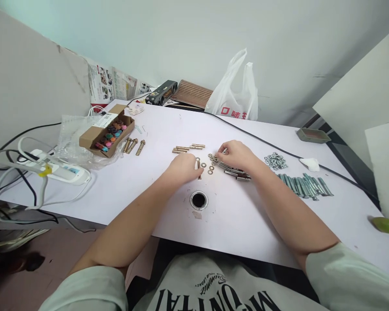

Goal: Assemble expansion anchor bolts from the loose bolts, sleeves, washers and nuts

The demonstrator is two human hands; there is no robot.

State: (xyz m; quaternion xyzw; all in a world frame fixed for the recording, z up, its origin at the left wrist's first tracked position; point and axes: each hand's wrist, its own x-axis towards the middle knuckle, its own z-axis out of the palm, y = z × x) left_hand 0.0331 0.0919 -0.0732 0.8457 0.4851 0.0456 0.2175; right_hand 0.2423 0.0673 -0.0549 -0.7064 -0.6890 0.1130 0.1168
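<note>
My left hand (184, 168) is closed, its thumb and fingers around a slim brass-coloured bolt (199, 176) that shows above and below the thumb. Just right of it lie several loose washers (210, 172) and a cluster of small nuts (210, 155). My right hand (237, 154) is at that cluster with its fingertips drawn together; what they pinch, if anything, is too small to tell. Beneath the right hand and wrist lie several grey metal sleeves (236, 172), partly hidden. Beyond my left hand rest several brass-coloured rods (180, 149).
A round hole (199, 200) opens in the white table near me. To the right are zinc bolts (306, 185) and a heap of nuts (276, 161). Finished-looking anchor bolts (140, 147) and a cardboard box (126, 123) stand left. A black cable (246, 126) crosses the back.
</note>
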